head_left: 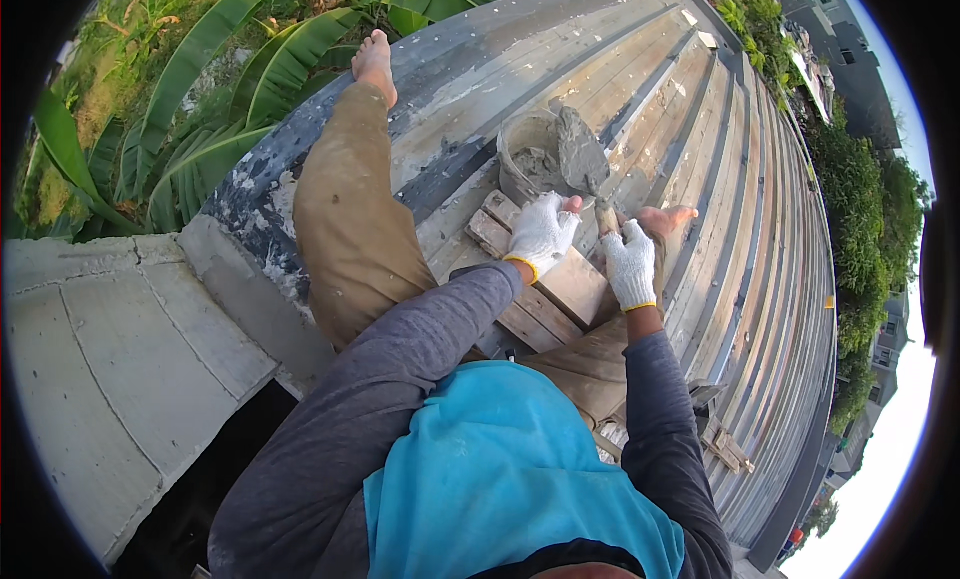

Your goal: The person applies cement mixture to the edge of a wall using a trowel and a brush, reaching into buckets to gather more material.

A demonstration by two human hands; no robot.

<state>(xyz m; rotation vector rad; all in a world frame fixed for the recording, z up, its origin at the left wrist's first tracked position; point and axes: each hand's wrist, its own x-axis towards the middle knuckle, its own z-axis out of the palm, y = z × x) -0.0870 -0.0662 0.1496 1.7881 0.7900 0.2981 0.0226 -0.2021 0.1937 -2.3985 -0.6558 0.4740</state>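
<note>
Grey mortar [572,139] cakes the trowel [588,169] at upper centre of the frame, its handle [606,217] clasped in the right grip [630,267]; how far the left grip [543,231] is closed, I cannot tell. Tilting the blade [580,155] could spill mortar; a nudge could tip the bucket [512,182] on the ribbed roof [760,229].

I see white knit gloves [631,274] edged in yellow, a flat-bladed trowel [582,154] smeared wet grey, and a round grey-caked bucket [511,167]. Grey and rusty-brown stripes run along the ridged metal roof [762,279]; the cloth shirt [500,469] is turquoise, the long trousers [350,199] khaki.
</note>
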